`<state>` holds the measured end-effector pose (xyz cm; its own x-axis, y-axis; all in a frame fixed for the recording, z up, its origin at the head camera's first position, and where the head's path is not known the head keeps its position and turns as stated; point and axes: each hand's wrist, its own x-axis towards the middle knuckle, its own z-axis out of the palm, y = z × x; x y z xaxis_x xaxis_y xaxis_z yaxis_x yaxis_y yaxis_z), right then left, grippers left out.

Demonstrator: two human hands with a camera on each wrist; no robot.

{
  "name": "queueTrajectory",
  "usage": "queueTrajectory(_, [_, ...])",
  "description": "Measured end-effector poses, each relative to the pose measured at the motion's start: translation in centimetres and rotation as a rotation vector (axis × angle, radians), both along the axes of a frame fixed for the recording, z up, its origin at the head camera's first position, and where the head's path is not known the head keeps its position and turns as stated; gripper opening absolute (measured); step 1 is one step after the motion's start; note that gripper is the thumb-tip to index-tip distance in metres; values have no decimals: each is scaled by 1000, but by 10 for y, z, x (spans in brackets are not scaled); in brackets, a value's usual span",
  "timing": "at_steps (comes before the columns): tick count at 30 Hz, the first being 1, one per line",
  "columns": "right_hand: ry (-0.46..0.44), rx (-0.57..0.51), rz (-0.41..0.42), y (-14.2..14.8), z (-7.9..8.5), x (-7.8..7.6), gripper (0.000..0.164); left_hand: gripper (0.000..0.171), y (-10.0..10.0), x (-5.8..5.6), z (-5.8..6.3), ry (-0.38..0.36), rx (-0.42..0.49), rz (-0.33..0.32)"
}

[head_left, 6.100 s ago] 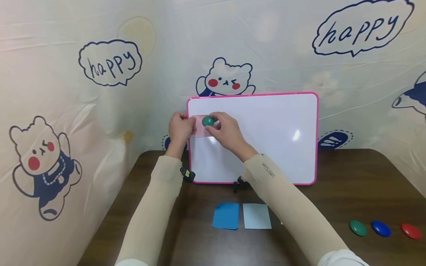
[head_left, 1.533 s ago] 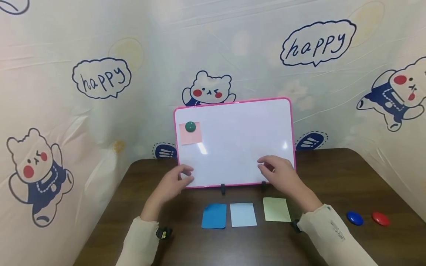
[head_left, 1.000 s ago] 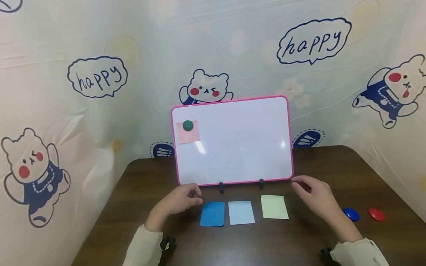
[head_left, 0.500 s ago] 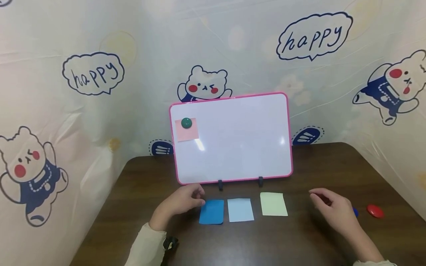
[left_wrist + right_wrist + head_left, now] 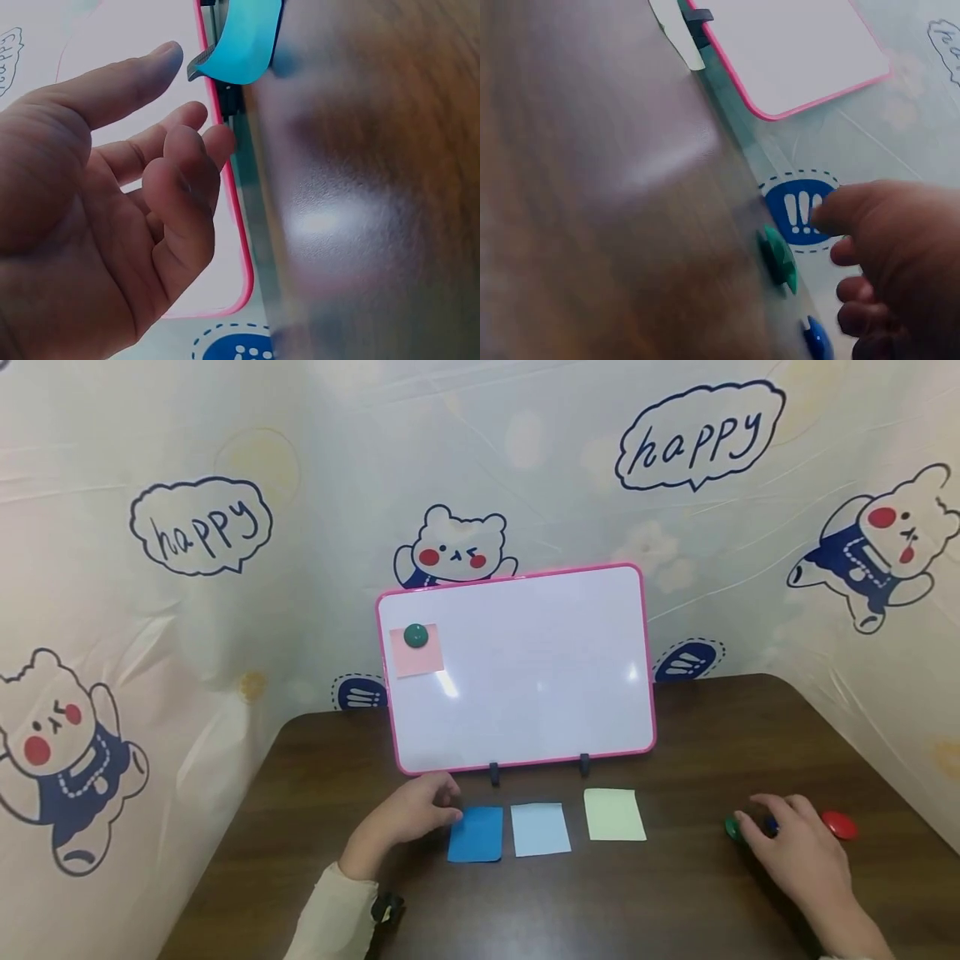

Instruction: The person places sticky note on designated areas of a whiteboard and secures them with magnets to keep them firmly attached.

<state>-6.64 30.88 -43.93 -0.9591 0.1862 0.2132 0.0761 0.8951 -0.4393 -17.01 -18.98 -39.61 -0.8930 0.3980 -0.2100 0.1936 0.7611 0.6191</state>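
My left hand is beside the blue sticky note, with the thumb tip at the note's left edge. In the left wrist view its fingers bend loosely, and a gap separates the thumb from the curled-up corner of the note. On the right, my right hand hovers over the round magnets, thumb near the green magnet. The blue magnet is partly hidden by the fingers in the head view, and the red magnet shows past them. Nothing is held in the right hand.
A pink-framed whiteboard stands on black feet at the back of the table. A pink sticky note is on its upper left under another green magnet. Light blue and pale green sticky notes lie in front.
Both hands have left the board, where the pink note now stays under its magnet. The left came down beside the blue note; the right moved across to the magnets, and its fingers spread.
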Motion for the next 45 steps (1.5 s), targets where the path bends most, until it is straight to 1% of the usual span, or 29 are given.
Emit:
queueTrajectory(2, [-99,-19,1,4,-1,0,61,30,0,0,-2,-7,-9,4])
queueTrajectory(3, [-132,-28,3,6,-1,1,67,30,0,0,-3,-10,-18,5])
queueTrajectory(5, [-180,-40,7,8,-2,1,75,31,1,-1,-4,-19,-36,6])
queueTrajectory(6, [-187,-44,6,8,-3,1,76,31,1,0,-5,-22,-45,4])
queueTrajectory(8, [-181,-48,7,7,-4,2,76,31,3,0,-6,-25,-57,1])
queueTrajectory(14, [-118,-42,16,3,-5,6,67,29,7,1,-5,-33,-74,6])
queueTrajectory(20, [-153,-23,50,3,-5,4,70,22,9,1,-9,-47,-93,17])
queueTrajectory(26, [-157,-11,72,2,-7,4,64,16,11,0,-9,-47,-93,11])
queueTrajectory(29, [-164,-5,77,3,-7,3,66,14,11,1,-9,-43,-90,9])
queueTrajectory(36, [-213,-1,75,3,-4,0,70,10,11,0,-11,-39,-68,-7])
queueTrajectory(45, [-168,-28,74,1,-3,2,61,7,11,1,-11,-49,-41,5])
